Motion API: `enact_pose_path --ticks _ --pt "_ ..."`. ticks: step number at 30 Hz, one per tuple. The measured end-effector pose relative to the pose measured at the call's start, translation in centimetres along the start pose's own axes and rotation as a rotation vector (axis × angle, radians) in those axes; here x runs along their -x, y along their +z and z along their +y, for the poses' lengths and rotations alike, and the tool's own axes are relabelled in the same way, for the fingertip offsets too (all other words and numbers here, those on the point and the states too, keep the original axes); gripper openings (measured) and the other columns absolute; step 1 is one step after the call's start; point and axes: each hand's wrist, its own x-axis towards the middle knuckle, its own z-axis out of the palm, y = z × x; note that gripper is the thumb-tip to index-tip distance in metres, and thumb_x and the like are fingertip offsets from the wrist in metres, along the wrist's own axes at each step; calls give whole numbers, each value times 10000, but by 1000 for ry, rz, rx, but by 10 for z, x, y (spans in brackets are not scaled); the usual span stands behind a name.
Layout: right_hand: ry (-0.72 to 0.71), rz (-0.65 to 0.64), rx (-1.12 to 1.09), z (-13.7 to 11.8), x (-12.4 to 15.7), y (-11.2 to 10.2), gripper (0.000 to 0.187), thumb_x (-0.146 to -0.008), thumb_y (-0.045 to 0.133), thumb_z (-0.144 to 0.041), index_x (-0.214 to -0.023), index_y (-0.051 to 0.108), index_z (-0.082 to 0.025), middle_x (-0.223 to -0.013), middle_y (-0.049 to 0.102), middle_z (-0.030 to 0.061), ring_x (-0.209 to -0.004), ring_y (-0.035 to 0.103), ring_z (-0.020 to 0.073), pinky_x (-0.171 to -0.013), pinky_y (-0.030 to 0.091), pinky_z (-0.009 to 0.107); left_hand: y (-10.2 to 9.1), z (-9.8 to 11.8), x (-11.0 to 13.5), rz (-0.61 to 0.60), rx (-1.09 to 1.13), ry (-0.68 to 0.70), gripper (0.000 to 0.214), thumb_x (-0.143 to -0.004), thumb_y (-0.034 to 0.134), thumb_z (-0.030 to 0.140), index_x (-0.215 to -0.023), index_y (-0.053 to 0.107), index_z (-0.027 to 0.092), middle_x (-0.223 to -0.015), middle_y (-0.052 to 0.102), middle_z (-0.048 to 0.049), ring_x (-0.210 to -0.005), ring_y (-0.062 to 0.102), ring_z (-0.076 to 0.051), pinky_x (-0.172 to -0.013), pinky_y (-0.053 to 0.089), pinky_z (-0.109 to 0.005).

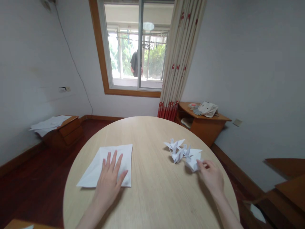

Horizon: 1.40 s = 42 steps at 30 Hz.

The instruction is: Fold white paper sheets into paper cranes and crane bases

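A round wooden table is seen from above, filling the lower middle of the frame. The left hand is laid flat, palm down and fingers spread wide, on a stack of white paper at the lower left of the table; nothing is gripped by it. The right hand is placed at the lower right, near the table's edge, with its fingers drawn narrow and closed on the right side of a paper bird, which rests on the tabletop. Two other paper birds are grouped just beside it, up and to the left, touching one another. The stack and the birds are kept well apart by bare tabletop. A window is shown at the upper middle, a striped curtain to its right, and a wooden cabinet at the right, below the curtain
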Motion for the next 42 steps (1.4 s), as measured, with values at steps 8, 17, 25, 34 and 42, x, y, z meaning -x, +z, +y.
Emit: enact_pose_path --ticks 8,17,25,34,42 --pt "206 -296 -706 -94 110 -32 431 -860 500 -623 -715 546 -220 -638 579 2 -521 505 156 -476 390 245 -25 115 43 -131 814 127 224 -942 463 227 -1007 677 211 -955 717 -78 -890 680 -192 -800 538 -252" --pt "222 -661 -957 -122 150 -14 470 -823 540 -656 -656 488 -220 -569 512 -24 -496 480 133 -492 416 232 -36 114 53 -209 936 -2 208 -837 598 277 -995 709 201 -696 638 -31 -560 537 -132 -518 426 -198" --pt "242 -926 -1052 -116 169 -2 511 -805 547 -680 -645 437 -208 -545 438 -53 -468 380 93 -477 333 198 -50 110 53 -292 1080 -138 470 -836 588 562 -591 683 172 -620 520 -25 -593 500 -136 -566 378 -227" --pt "217 -682 -1059 -116 183 -1 491 -847 590 -463 -1259 407 -267 -908 641 42 -654 609 162 -545 457 232 -22 121 81 -4 957 -369 366 -917 470 505 -799 625 195 -769 581 -41 -670 549 -157 -603 453 -217" --pt "-169 -559 -880 -110 172 -9 466 -896 435 -631 -1056 661 -256 -939 681 72 -845 658 225 -735 516 266 -26 103 80 -206 1243 -307 333 -804 663 517 -923 713 209 -1131 553 -103 -785 625 -166 -589 511 -200"
